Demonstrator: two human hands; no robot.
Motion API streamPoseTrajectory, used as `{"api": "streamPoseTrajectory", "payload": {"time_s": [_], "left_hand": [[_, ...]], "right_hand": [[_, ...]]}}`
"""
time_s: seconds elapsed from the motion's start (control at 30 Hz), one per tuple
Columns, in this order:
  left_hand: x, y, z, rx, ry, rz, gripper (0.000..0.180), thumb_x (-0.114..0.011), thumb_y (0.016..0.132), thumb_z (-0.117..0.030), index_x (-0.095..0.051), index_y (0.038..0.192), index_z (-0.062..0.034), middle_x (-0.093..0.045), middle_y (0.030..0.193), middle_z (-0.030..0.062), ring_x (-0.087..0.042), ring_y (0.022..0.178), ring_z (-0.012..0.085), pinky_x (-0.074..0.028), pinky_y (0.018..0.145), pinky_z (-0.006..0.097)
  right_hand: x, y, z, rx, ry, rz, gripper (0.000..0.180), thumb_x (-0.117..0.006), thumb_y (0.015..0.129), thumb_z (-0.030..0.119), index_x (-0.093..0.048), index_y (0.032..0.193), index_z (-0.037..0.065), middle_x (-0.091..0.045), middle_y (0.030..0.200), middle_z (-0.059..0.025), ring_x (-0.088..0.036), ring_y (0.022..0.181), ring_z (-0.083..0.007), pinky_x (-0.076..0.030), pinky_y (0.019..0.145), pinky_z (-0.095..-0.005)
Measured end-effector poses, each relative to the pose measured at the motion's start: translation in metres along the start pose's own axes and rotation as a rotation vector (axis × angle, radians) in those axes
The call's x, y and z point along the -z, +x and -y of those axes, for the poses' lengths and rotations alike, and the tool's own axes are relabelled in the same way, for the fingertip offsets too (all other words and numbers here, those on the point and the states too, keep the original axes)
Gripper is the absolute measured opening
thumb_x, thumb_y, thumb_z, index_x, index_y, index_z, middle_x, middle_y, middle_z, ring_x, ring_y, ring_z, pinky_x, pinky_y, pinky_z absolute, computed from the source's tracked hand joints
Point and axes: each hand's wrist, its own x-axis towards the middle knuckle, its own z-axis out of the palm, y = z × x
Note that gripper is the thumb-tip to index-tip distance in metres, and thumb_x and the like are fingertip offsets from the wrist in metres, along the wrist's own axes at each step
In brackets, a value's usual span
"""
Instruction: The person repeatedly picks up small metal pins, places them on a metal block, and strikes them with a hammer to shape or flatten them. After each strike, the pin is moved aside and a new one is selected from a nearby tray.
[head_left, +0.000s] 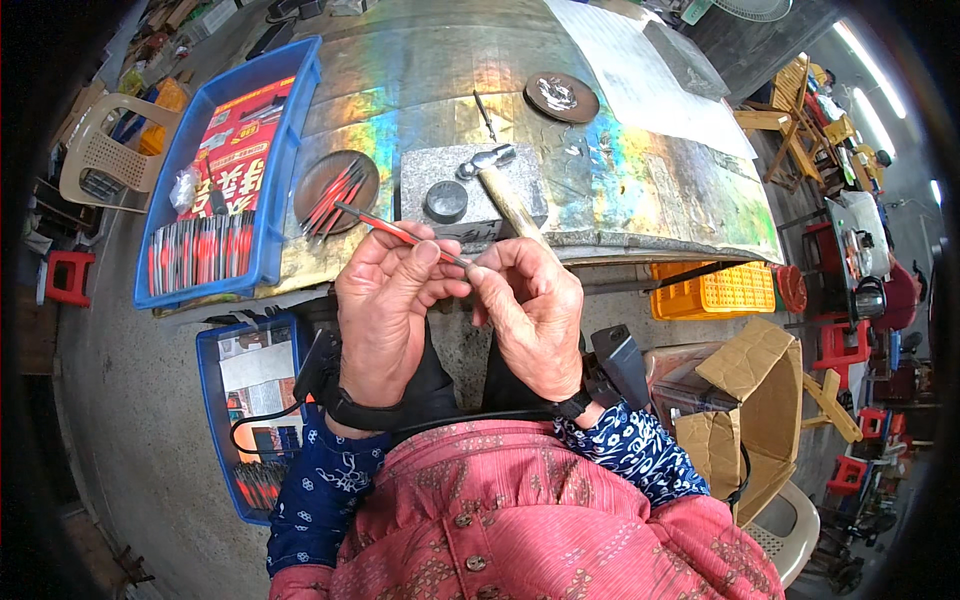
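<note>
1. Red-and-black stick point(398, 234): held slantwise above the tabletop's nr edge, upper end to the L, lower end btwn the fingertips.
2. L hand point(385, 300): thumb & fingers pinched round the stick's lower half, palm turned partly up.
3. R hand point(535, 310): thumb & forefinger clamped at the stick's lower end, v. close to the L hand's fingertips (exact contact there was too small to tell).
4. Just beyond the hands: stone block point(420, 165) w/ a black round pot point(446, 201) on it, plus a hammer point(510, 203), head on the block, wooden handle sticking out over the nr edge.
5. L of the block: brown dish point(315, 172) w/ a bunch of red sticks point(335, 203).
6. Further back on the tabletop point(420, 60): thin dark tool point(486, 118), 2nd dish point(539, 92) w/ white stuff, white sheet point(620, 70) to the R.
7. Far L: blue tray point(294, 170), sticks in a row at its nr end, red printed packaging point(235, 150) behind.
8. Below: lower blue tray point(208, 400) to the L; yellow crate point(715, 292) & cardboard box point(770, 405) to the R.
</note>
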Motion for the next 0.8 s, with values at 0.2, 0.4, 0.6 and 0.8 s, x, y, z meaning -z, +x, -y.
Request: {"api": "streamPoseTrajectory", "payload": {"time_s": [0.2,0.4,0.6,0.8], "left_hand": [[0.001,0.003,0.000,-0.018,0.054,-0.031,0.016,-0.056,0.095,-0.004,-0.054,0.111,-0.0010,-0.068,0.097,0.0166,-0.069,0.079,0.0208,-0.060,0.069,0.032],[0.006,0.015,-0.005,-0.007,0.125,-0.034,0.015,-0.057,0.096,-0.006,-0.054,0.110,-0.0021,-0.067,0.093,0.0145,-0.068,0.077,0.0190,-0.060,0.067,0.031],[0.016,0.043,-0.017,-0.111,0.310,-0.012,0.015,-0.058,0.096,-0.007,-0.054,0.109,-0.0019,-0.066,0.091,0.0126,-0.067,0.076,0.0166,-0.059,0.063,0.027],[0.014,0.062,-0.010,-0.236,0.517,-0.027,0.013,-0.060,0.092,0.000,-0.057,0.104,0.0025,-0.067,0.084,0.0101,-0.065,0.070,0.0117,-0.055,0.058,0.022]], "right_hand": [[-0.002,0.004,-0.004,0.029,-0.153,-0.013,0.006,-0.064,0.084,-0.002,-0.059,0.087,-0.002,-0.060,0.072,-0.0069,-0.057,0.059,-0.0124,-0.046,0.054,-0.0268],[0.016,0.018,-0.001,0.333,-0.521,0.071,0.011,-0.068,0.080,0.000,-0.060,0.088,0.001,-0.060,0.077,-0.0122,-0.061,0.064,-0.0279,-0.048,0.058,-0.0344],[0.047,0.031,0.000,0.470,-0.988,0.049,0.022,-0.071,0.079,0.004,-0.062,0.099,0.003,-0.058,0.093,-0.0136,-0.060,0.080,-0.0330,-0.049,0.069,-0.0387],[0.051,0.030,-0.010,0.273,-1.101,0.129,0.042,-0.071,0.079,0.010,-0.055,0.118,0.006,-0.056,0.100,-0.0155,-0.060,0.083,-0.0367,-0.049,0.072,-0.0415]]}}
